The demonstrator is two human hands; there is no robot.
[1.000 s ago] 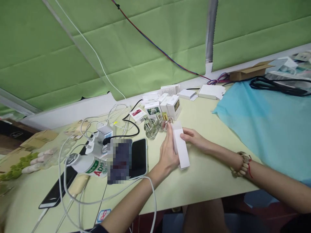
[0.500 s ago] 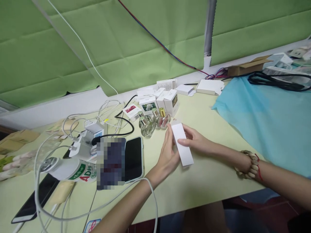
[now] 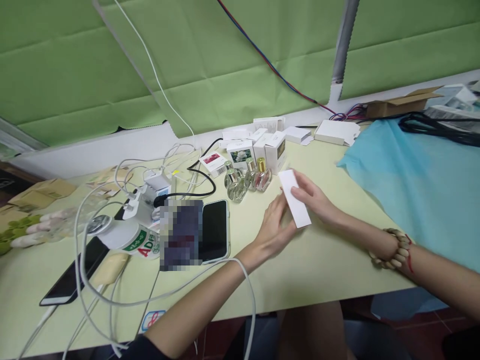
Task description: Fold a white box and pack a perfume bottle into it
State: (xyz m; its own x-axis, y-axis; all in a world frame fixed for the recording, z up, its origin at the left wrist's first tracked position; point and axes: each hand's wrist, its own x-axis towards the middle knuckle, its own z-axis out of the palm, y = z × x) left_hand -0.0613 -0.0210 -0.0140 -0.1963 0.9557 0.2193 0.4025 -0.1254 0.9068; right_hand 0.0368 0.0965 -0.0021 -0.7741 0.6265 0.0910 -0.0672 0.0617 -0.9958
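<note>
Both my hands hold a narrow white carton (image 3: 296, 202) above the table, its plain side towards me and its far end tilted up. My right hand (image 3: 317, 202) grips it from the right, thumb pressed on the near face and fingers behind. At the lower left, my left hand (image 3: 276, 225) closes on the carton, with part of its fingers hidden behind it. Just beyond stand several small glass perfume bottles (image 3: 237, 189), with silver or gold caps (image 3: 261, 164). White printed boxes (image 3: 240, 154) are grouped behind the bottles.
Left of my hands lie a dark phone (image 3: 215, 232), a power strip (image 3: 138, 207) with looping white cables and a white bottle (image 3: 123, 237). A blue sheet (image 3: 412, 180) covers the right side. Flat white cartons (image 3: 333, 132) and a brown box (image 3: 401, 102) are at the back.
The view has shifted, so the table items appear further right. The flap seen at the carton's far end no longer shows. Both hands still hold the carton.
</note>
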